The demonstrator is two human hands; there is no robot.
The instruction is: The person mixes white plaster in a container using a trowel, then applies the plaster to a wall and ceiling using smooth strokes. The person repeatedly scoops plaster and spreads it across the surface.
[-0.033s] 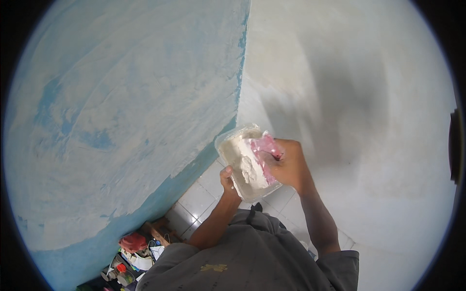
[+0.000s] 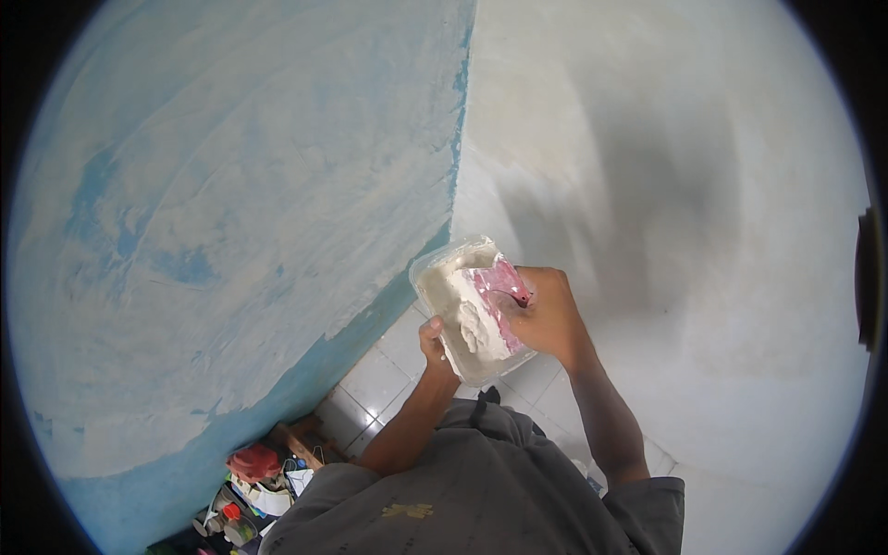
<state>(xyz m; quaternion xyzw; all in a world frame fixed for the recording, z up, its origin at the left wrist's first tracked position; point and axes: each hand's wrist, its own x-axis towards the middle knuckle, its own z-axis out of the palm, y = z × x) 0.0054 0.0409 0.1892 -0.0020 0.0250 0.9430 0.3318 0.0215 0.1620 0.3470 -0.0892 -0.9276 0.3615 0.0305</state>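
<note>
The person's left hand (image 2: 432, 344) is cupping the underside of a clear, rectangular plastic tub (image 2: 435, 277) half filled with thick white putty (image 2: 474, 326), holding it near chest height in front of the wall corner, apparently to keep it level and within reach. The right hand (image 2: 548, 314) is closing its fingers around a pink, putty-smeared plastic scraper (image 2: 499, 282), pressing its blade into the tub. To the left, a blue wall patched with pale filler (image 2: 231, 231) is meeting a plain grey-white wall (image 2: 666, 139).
</note>
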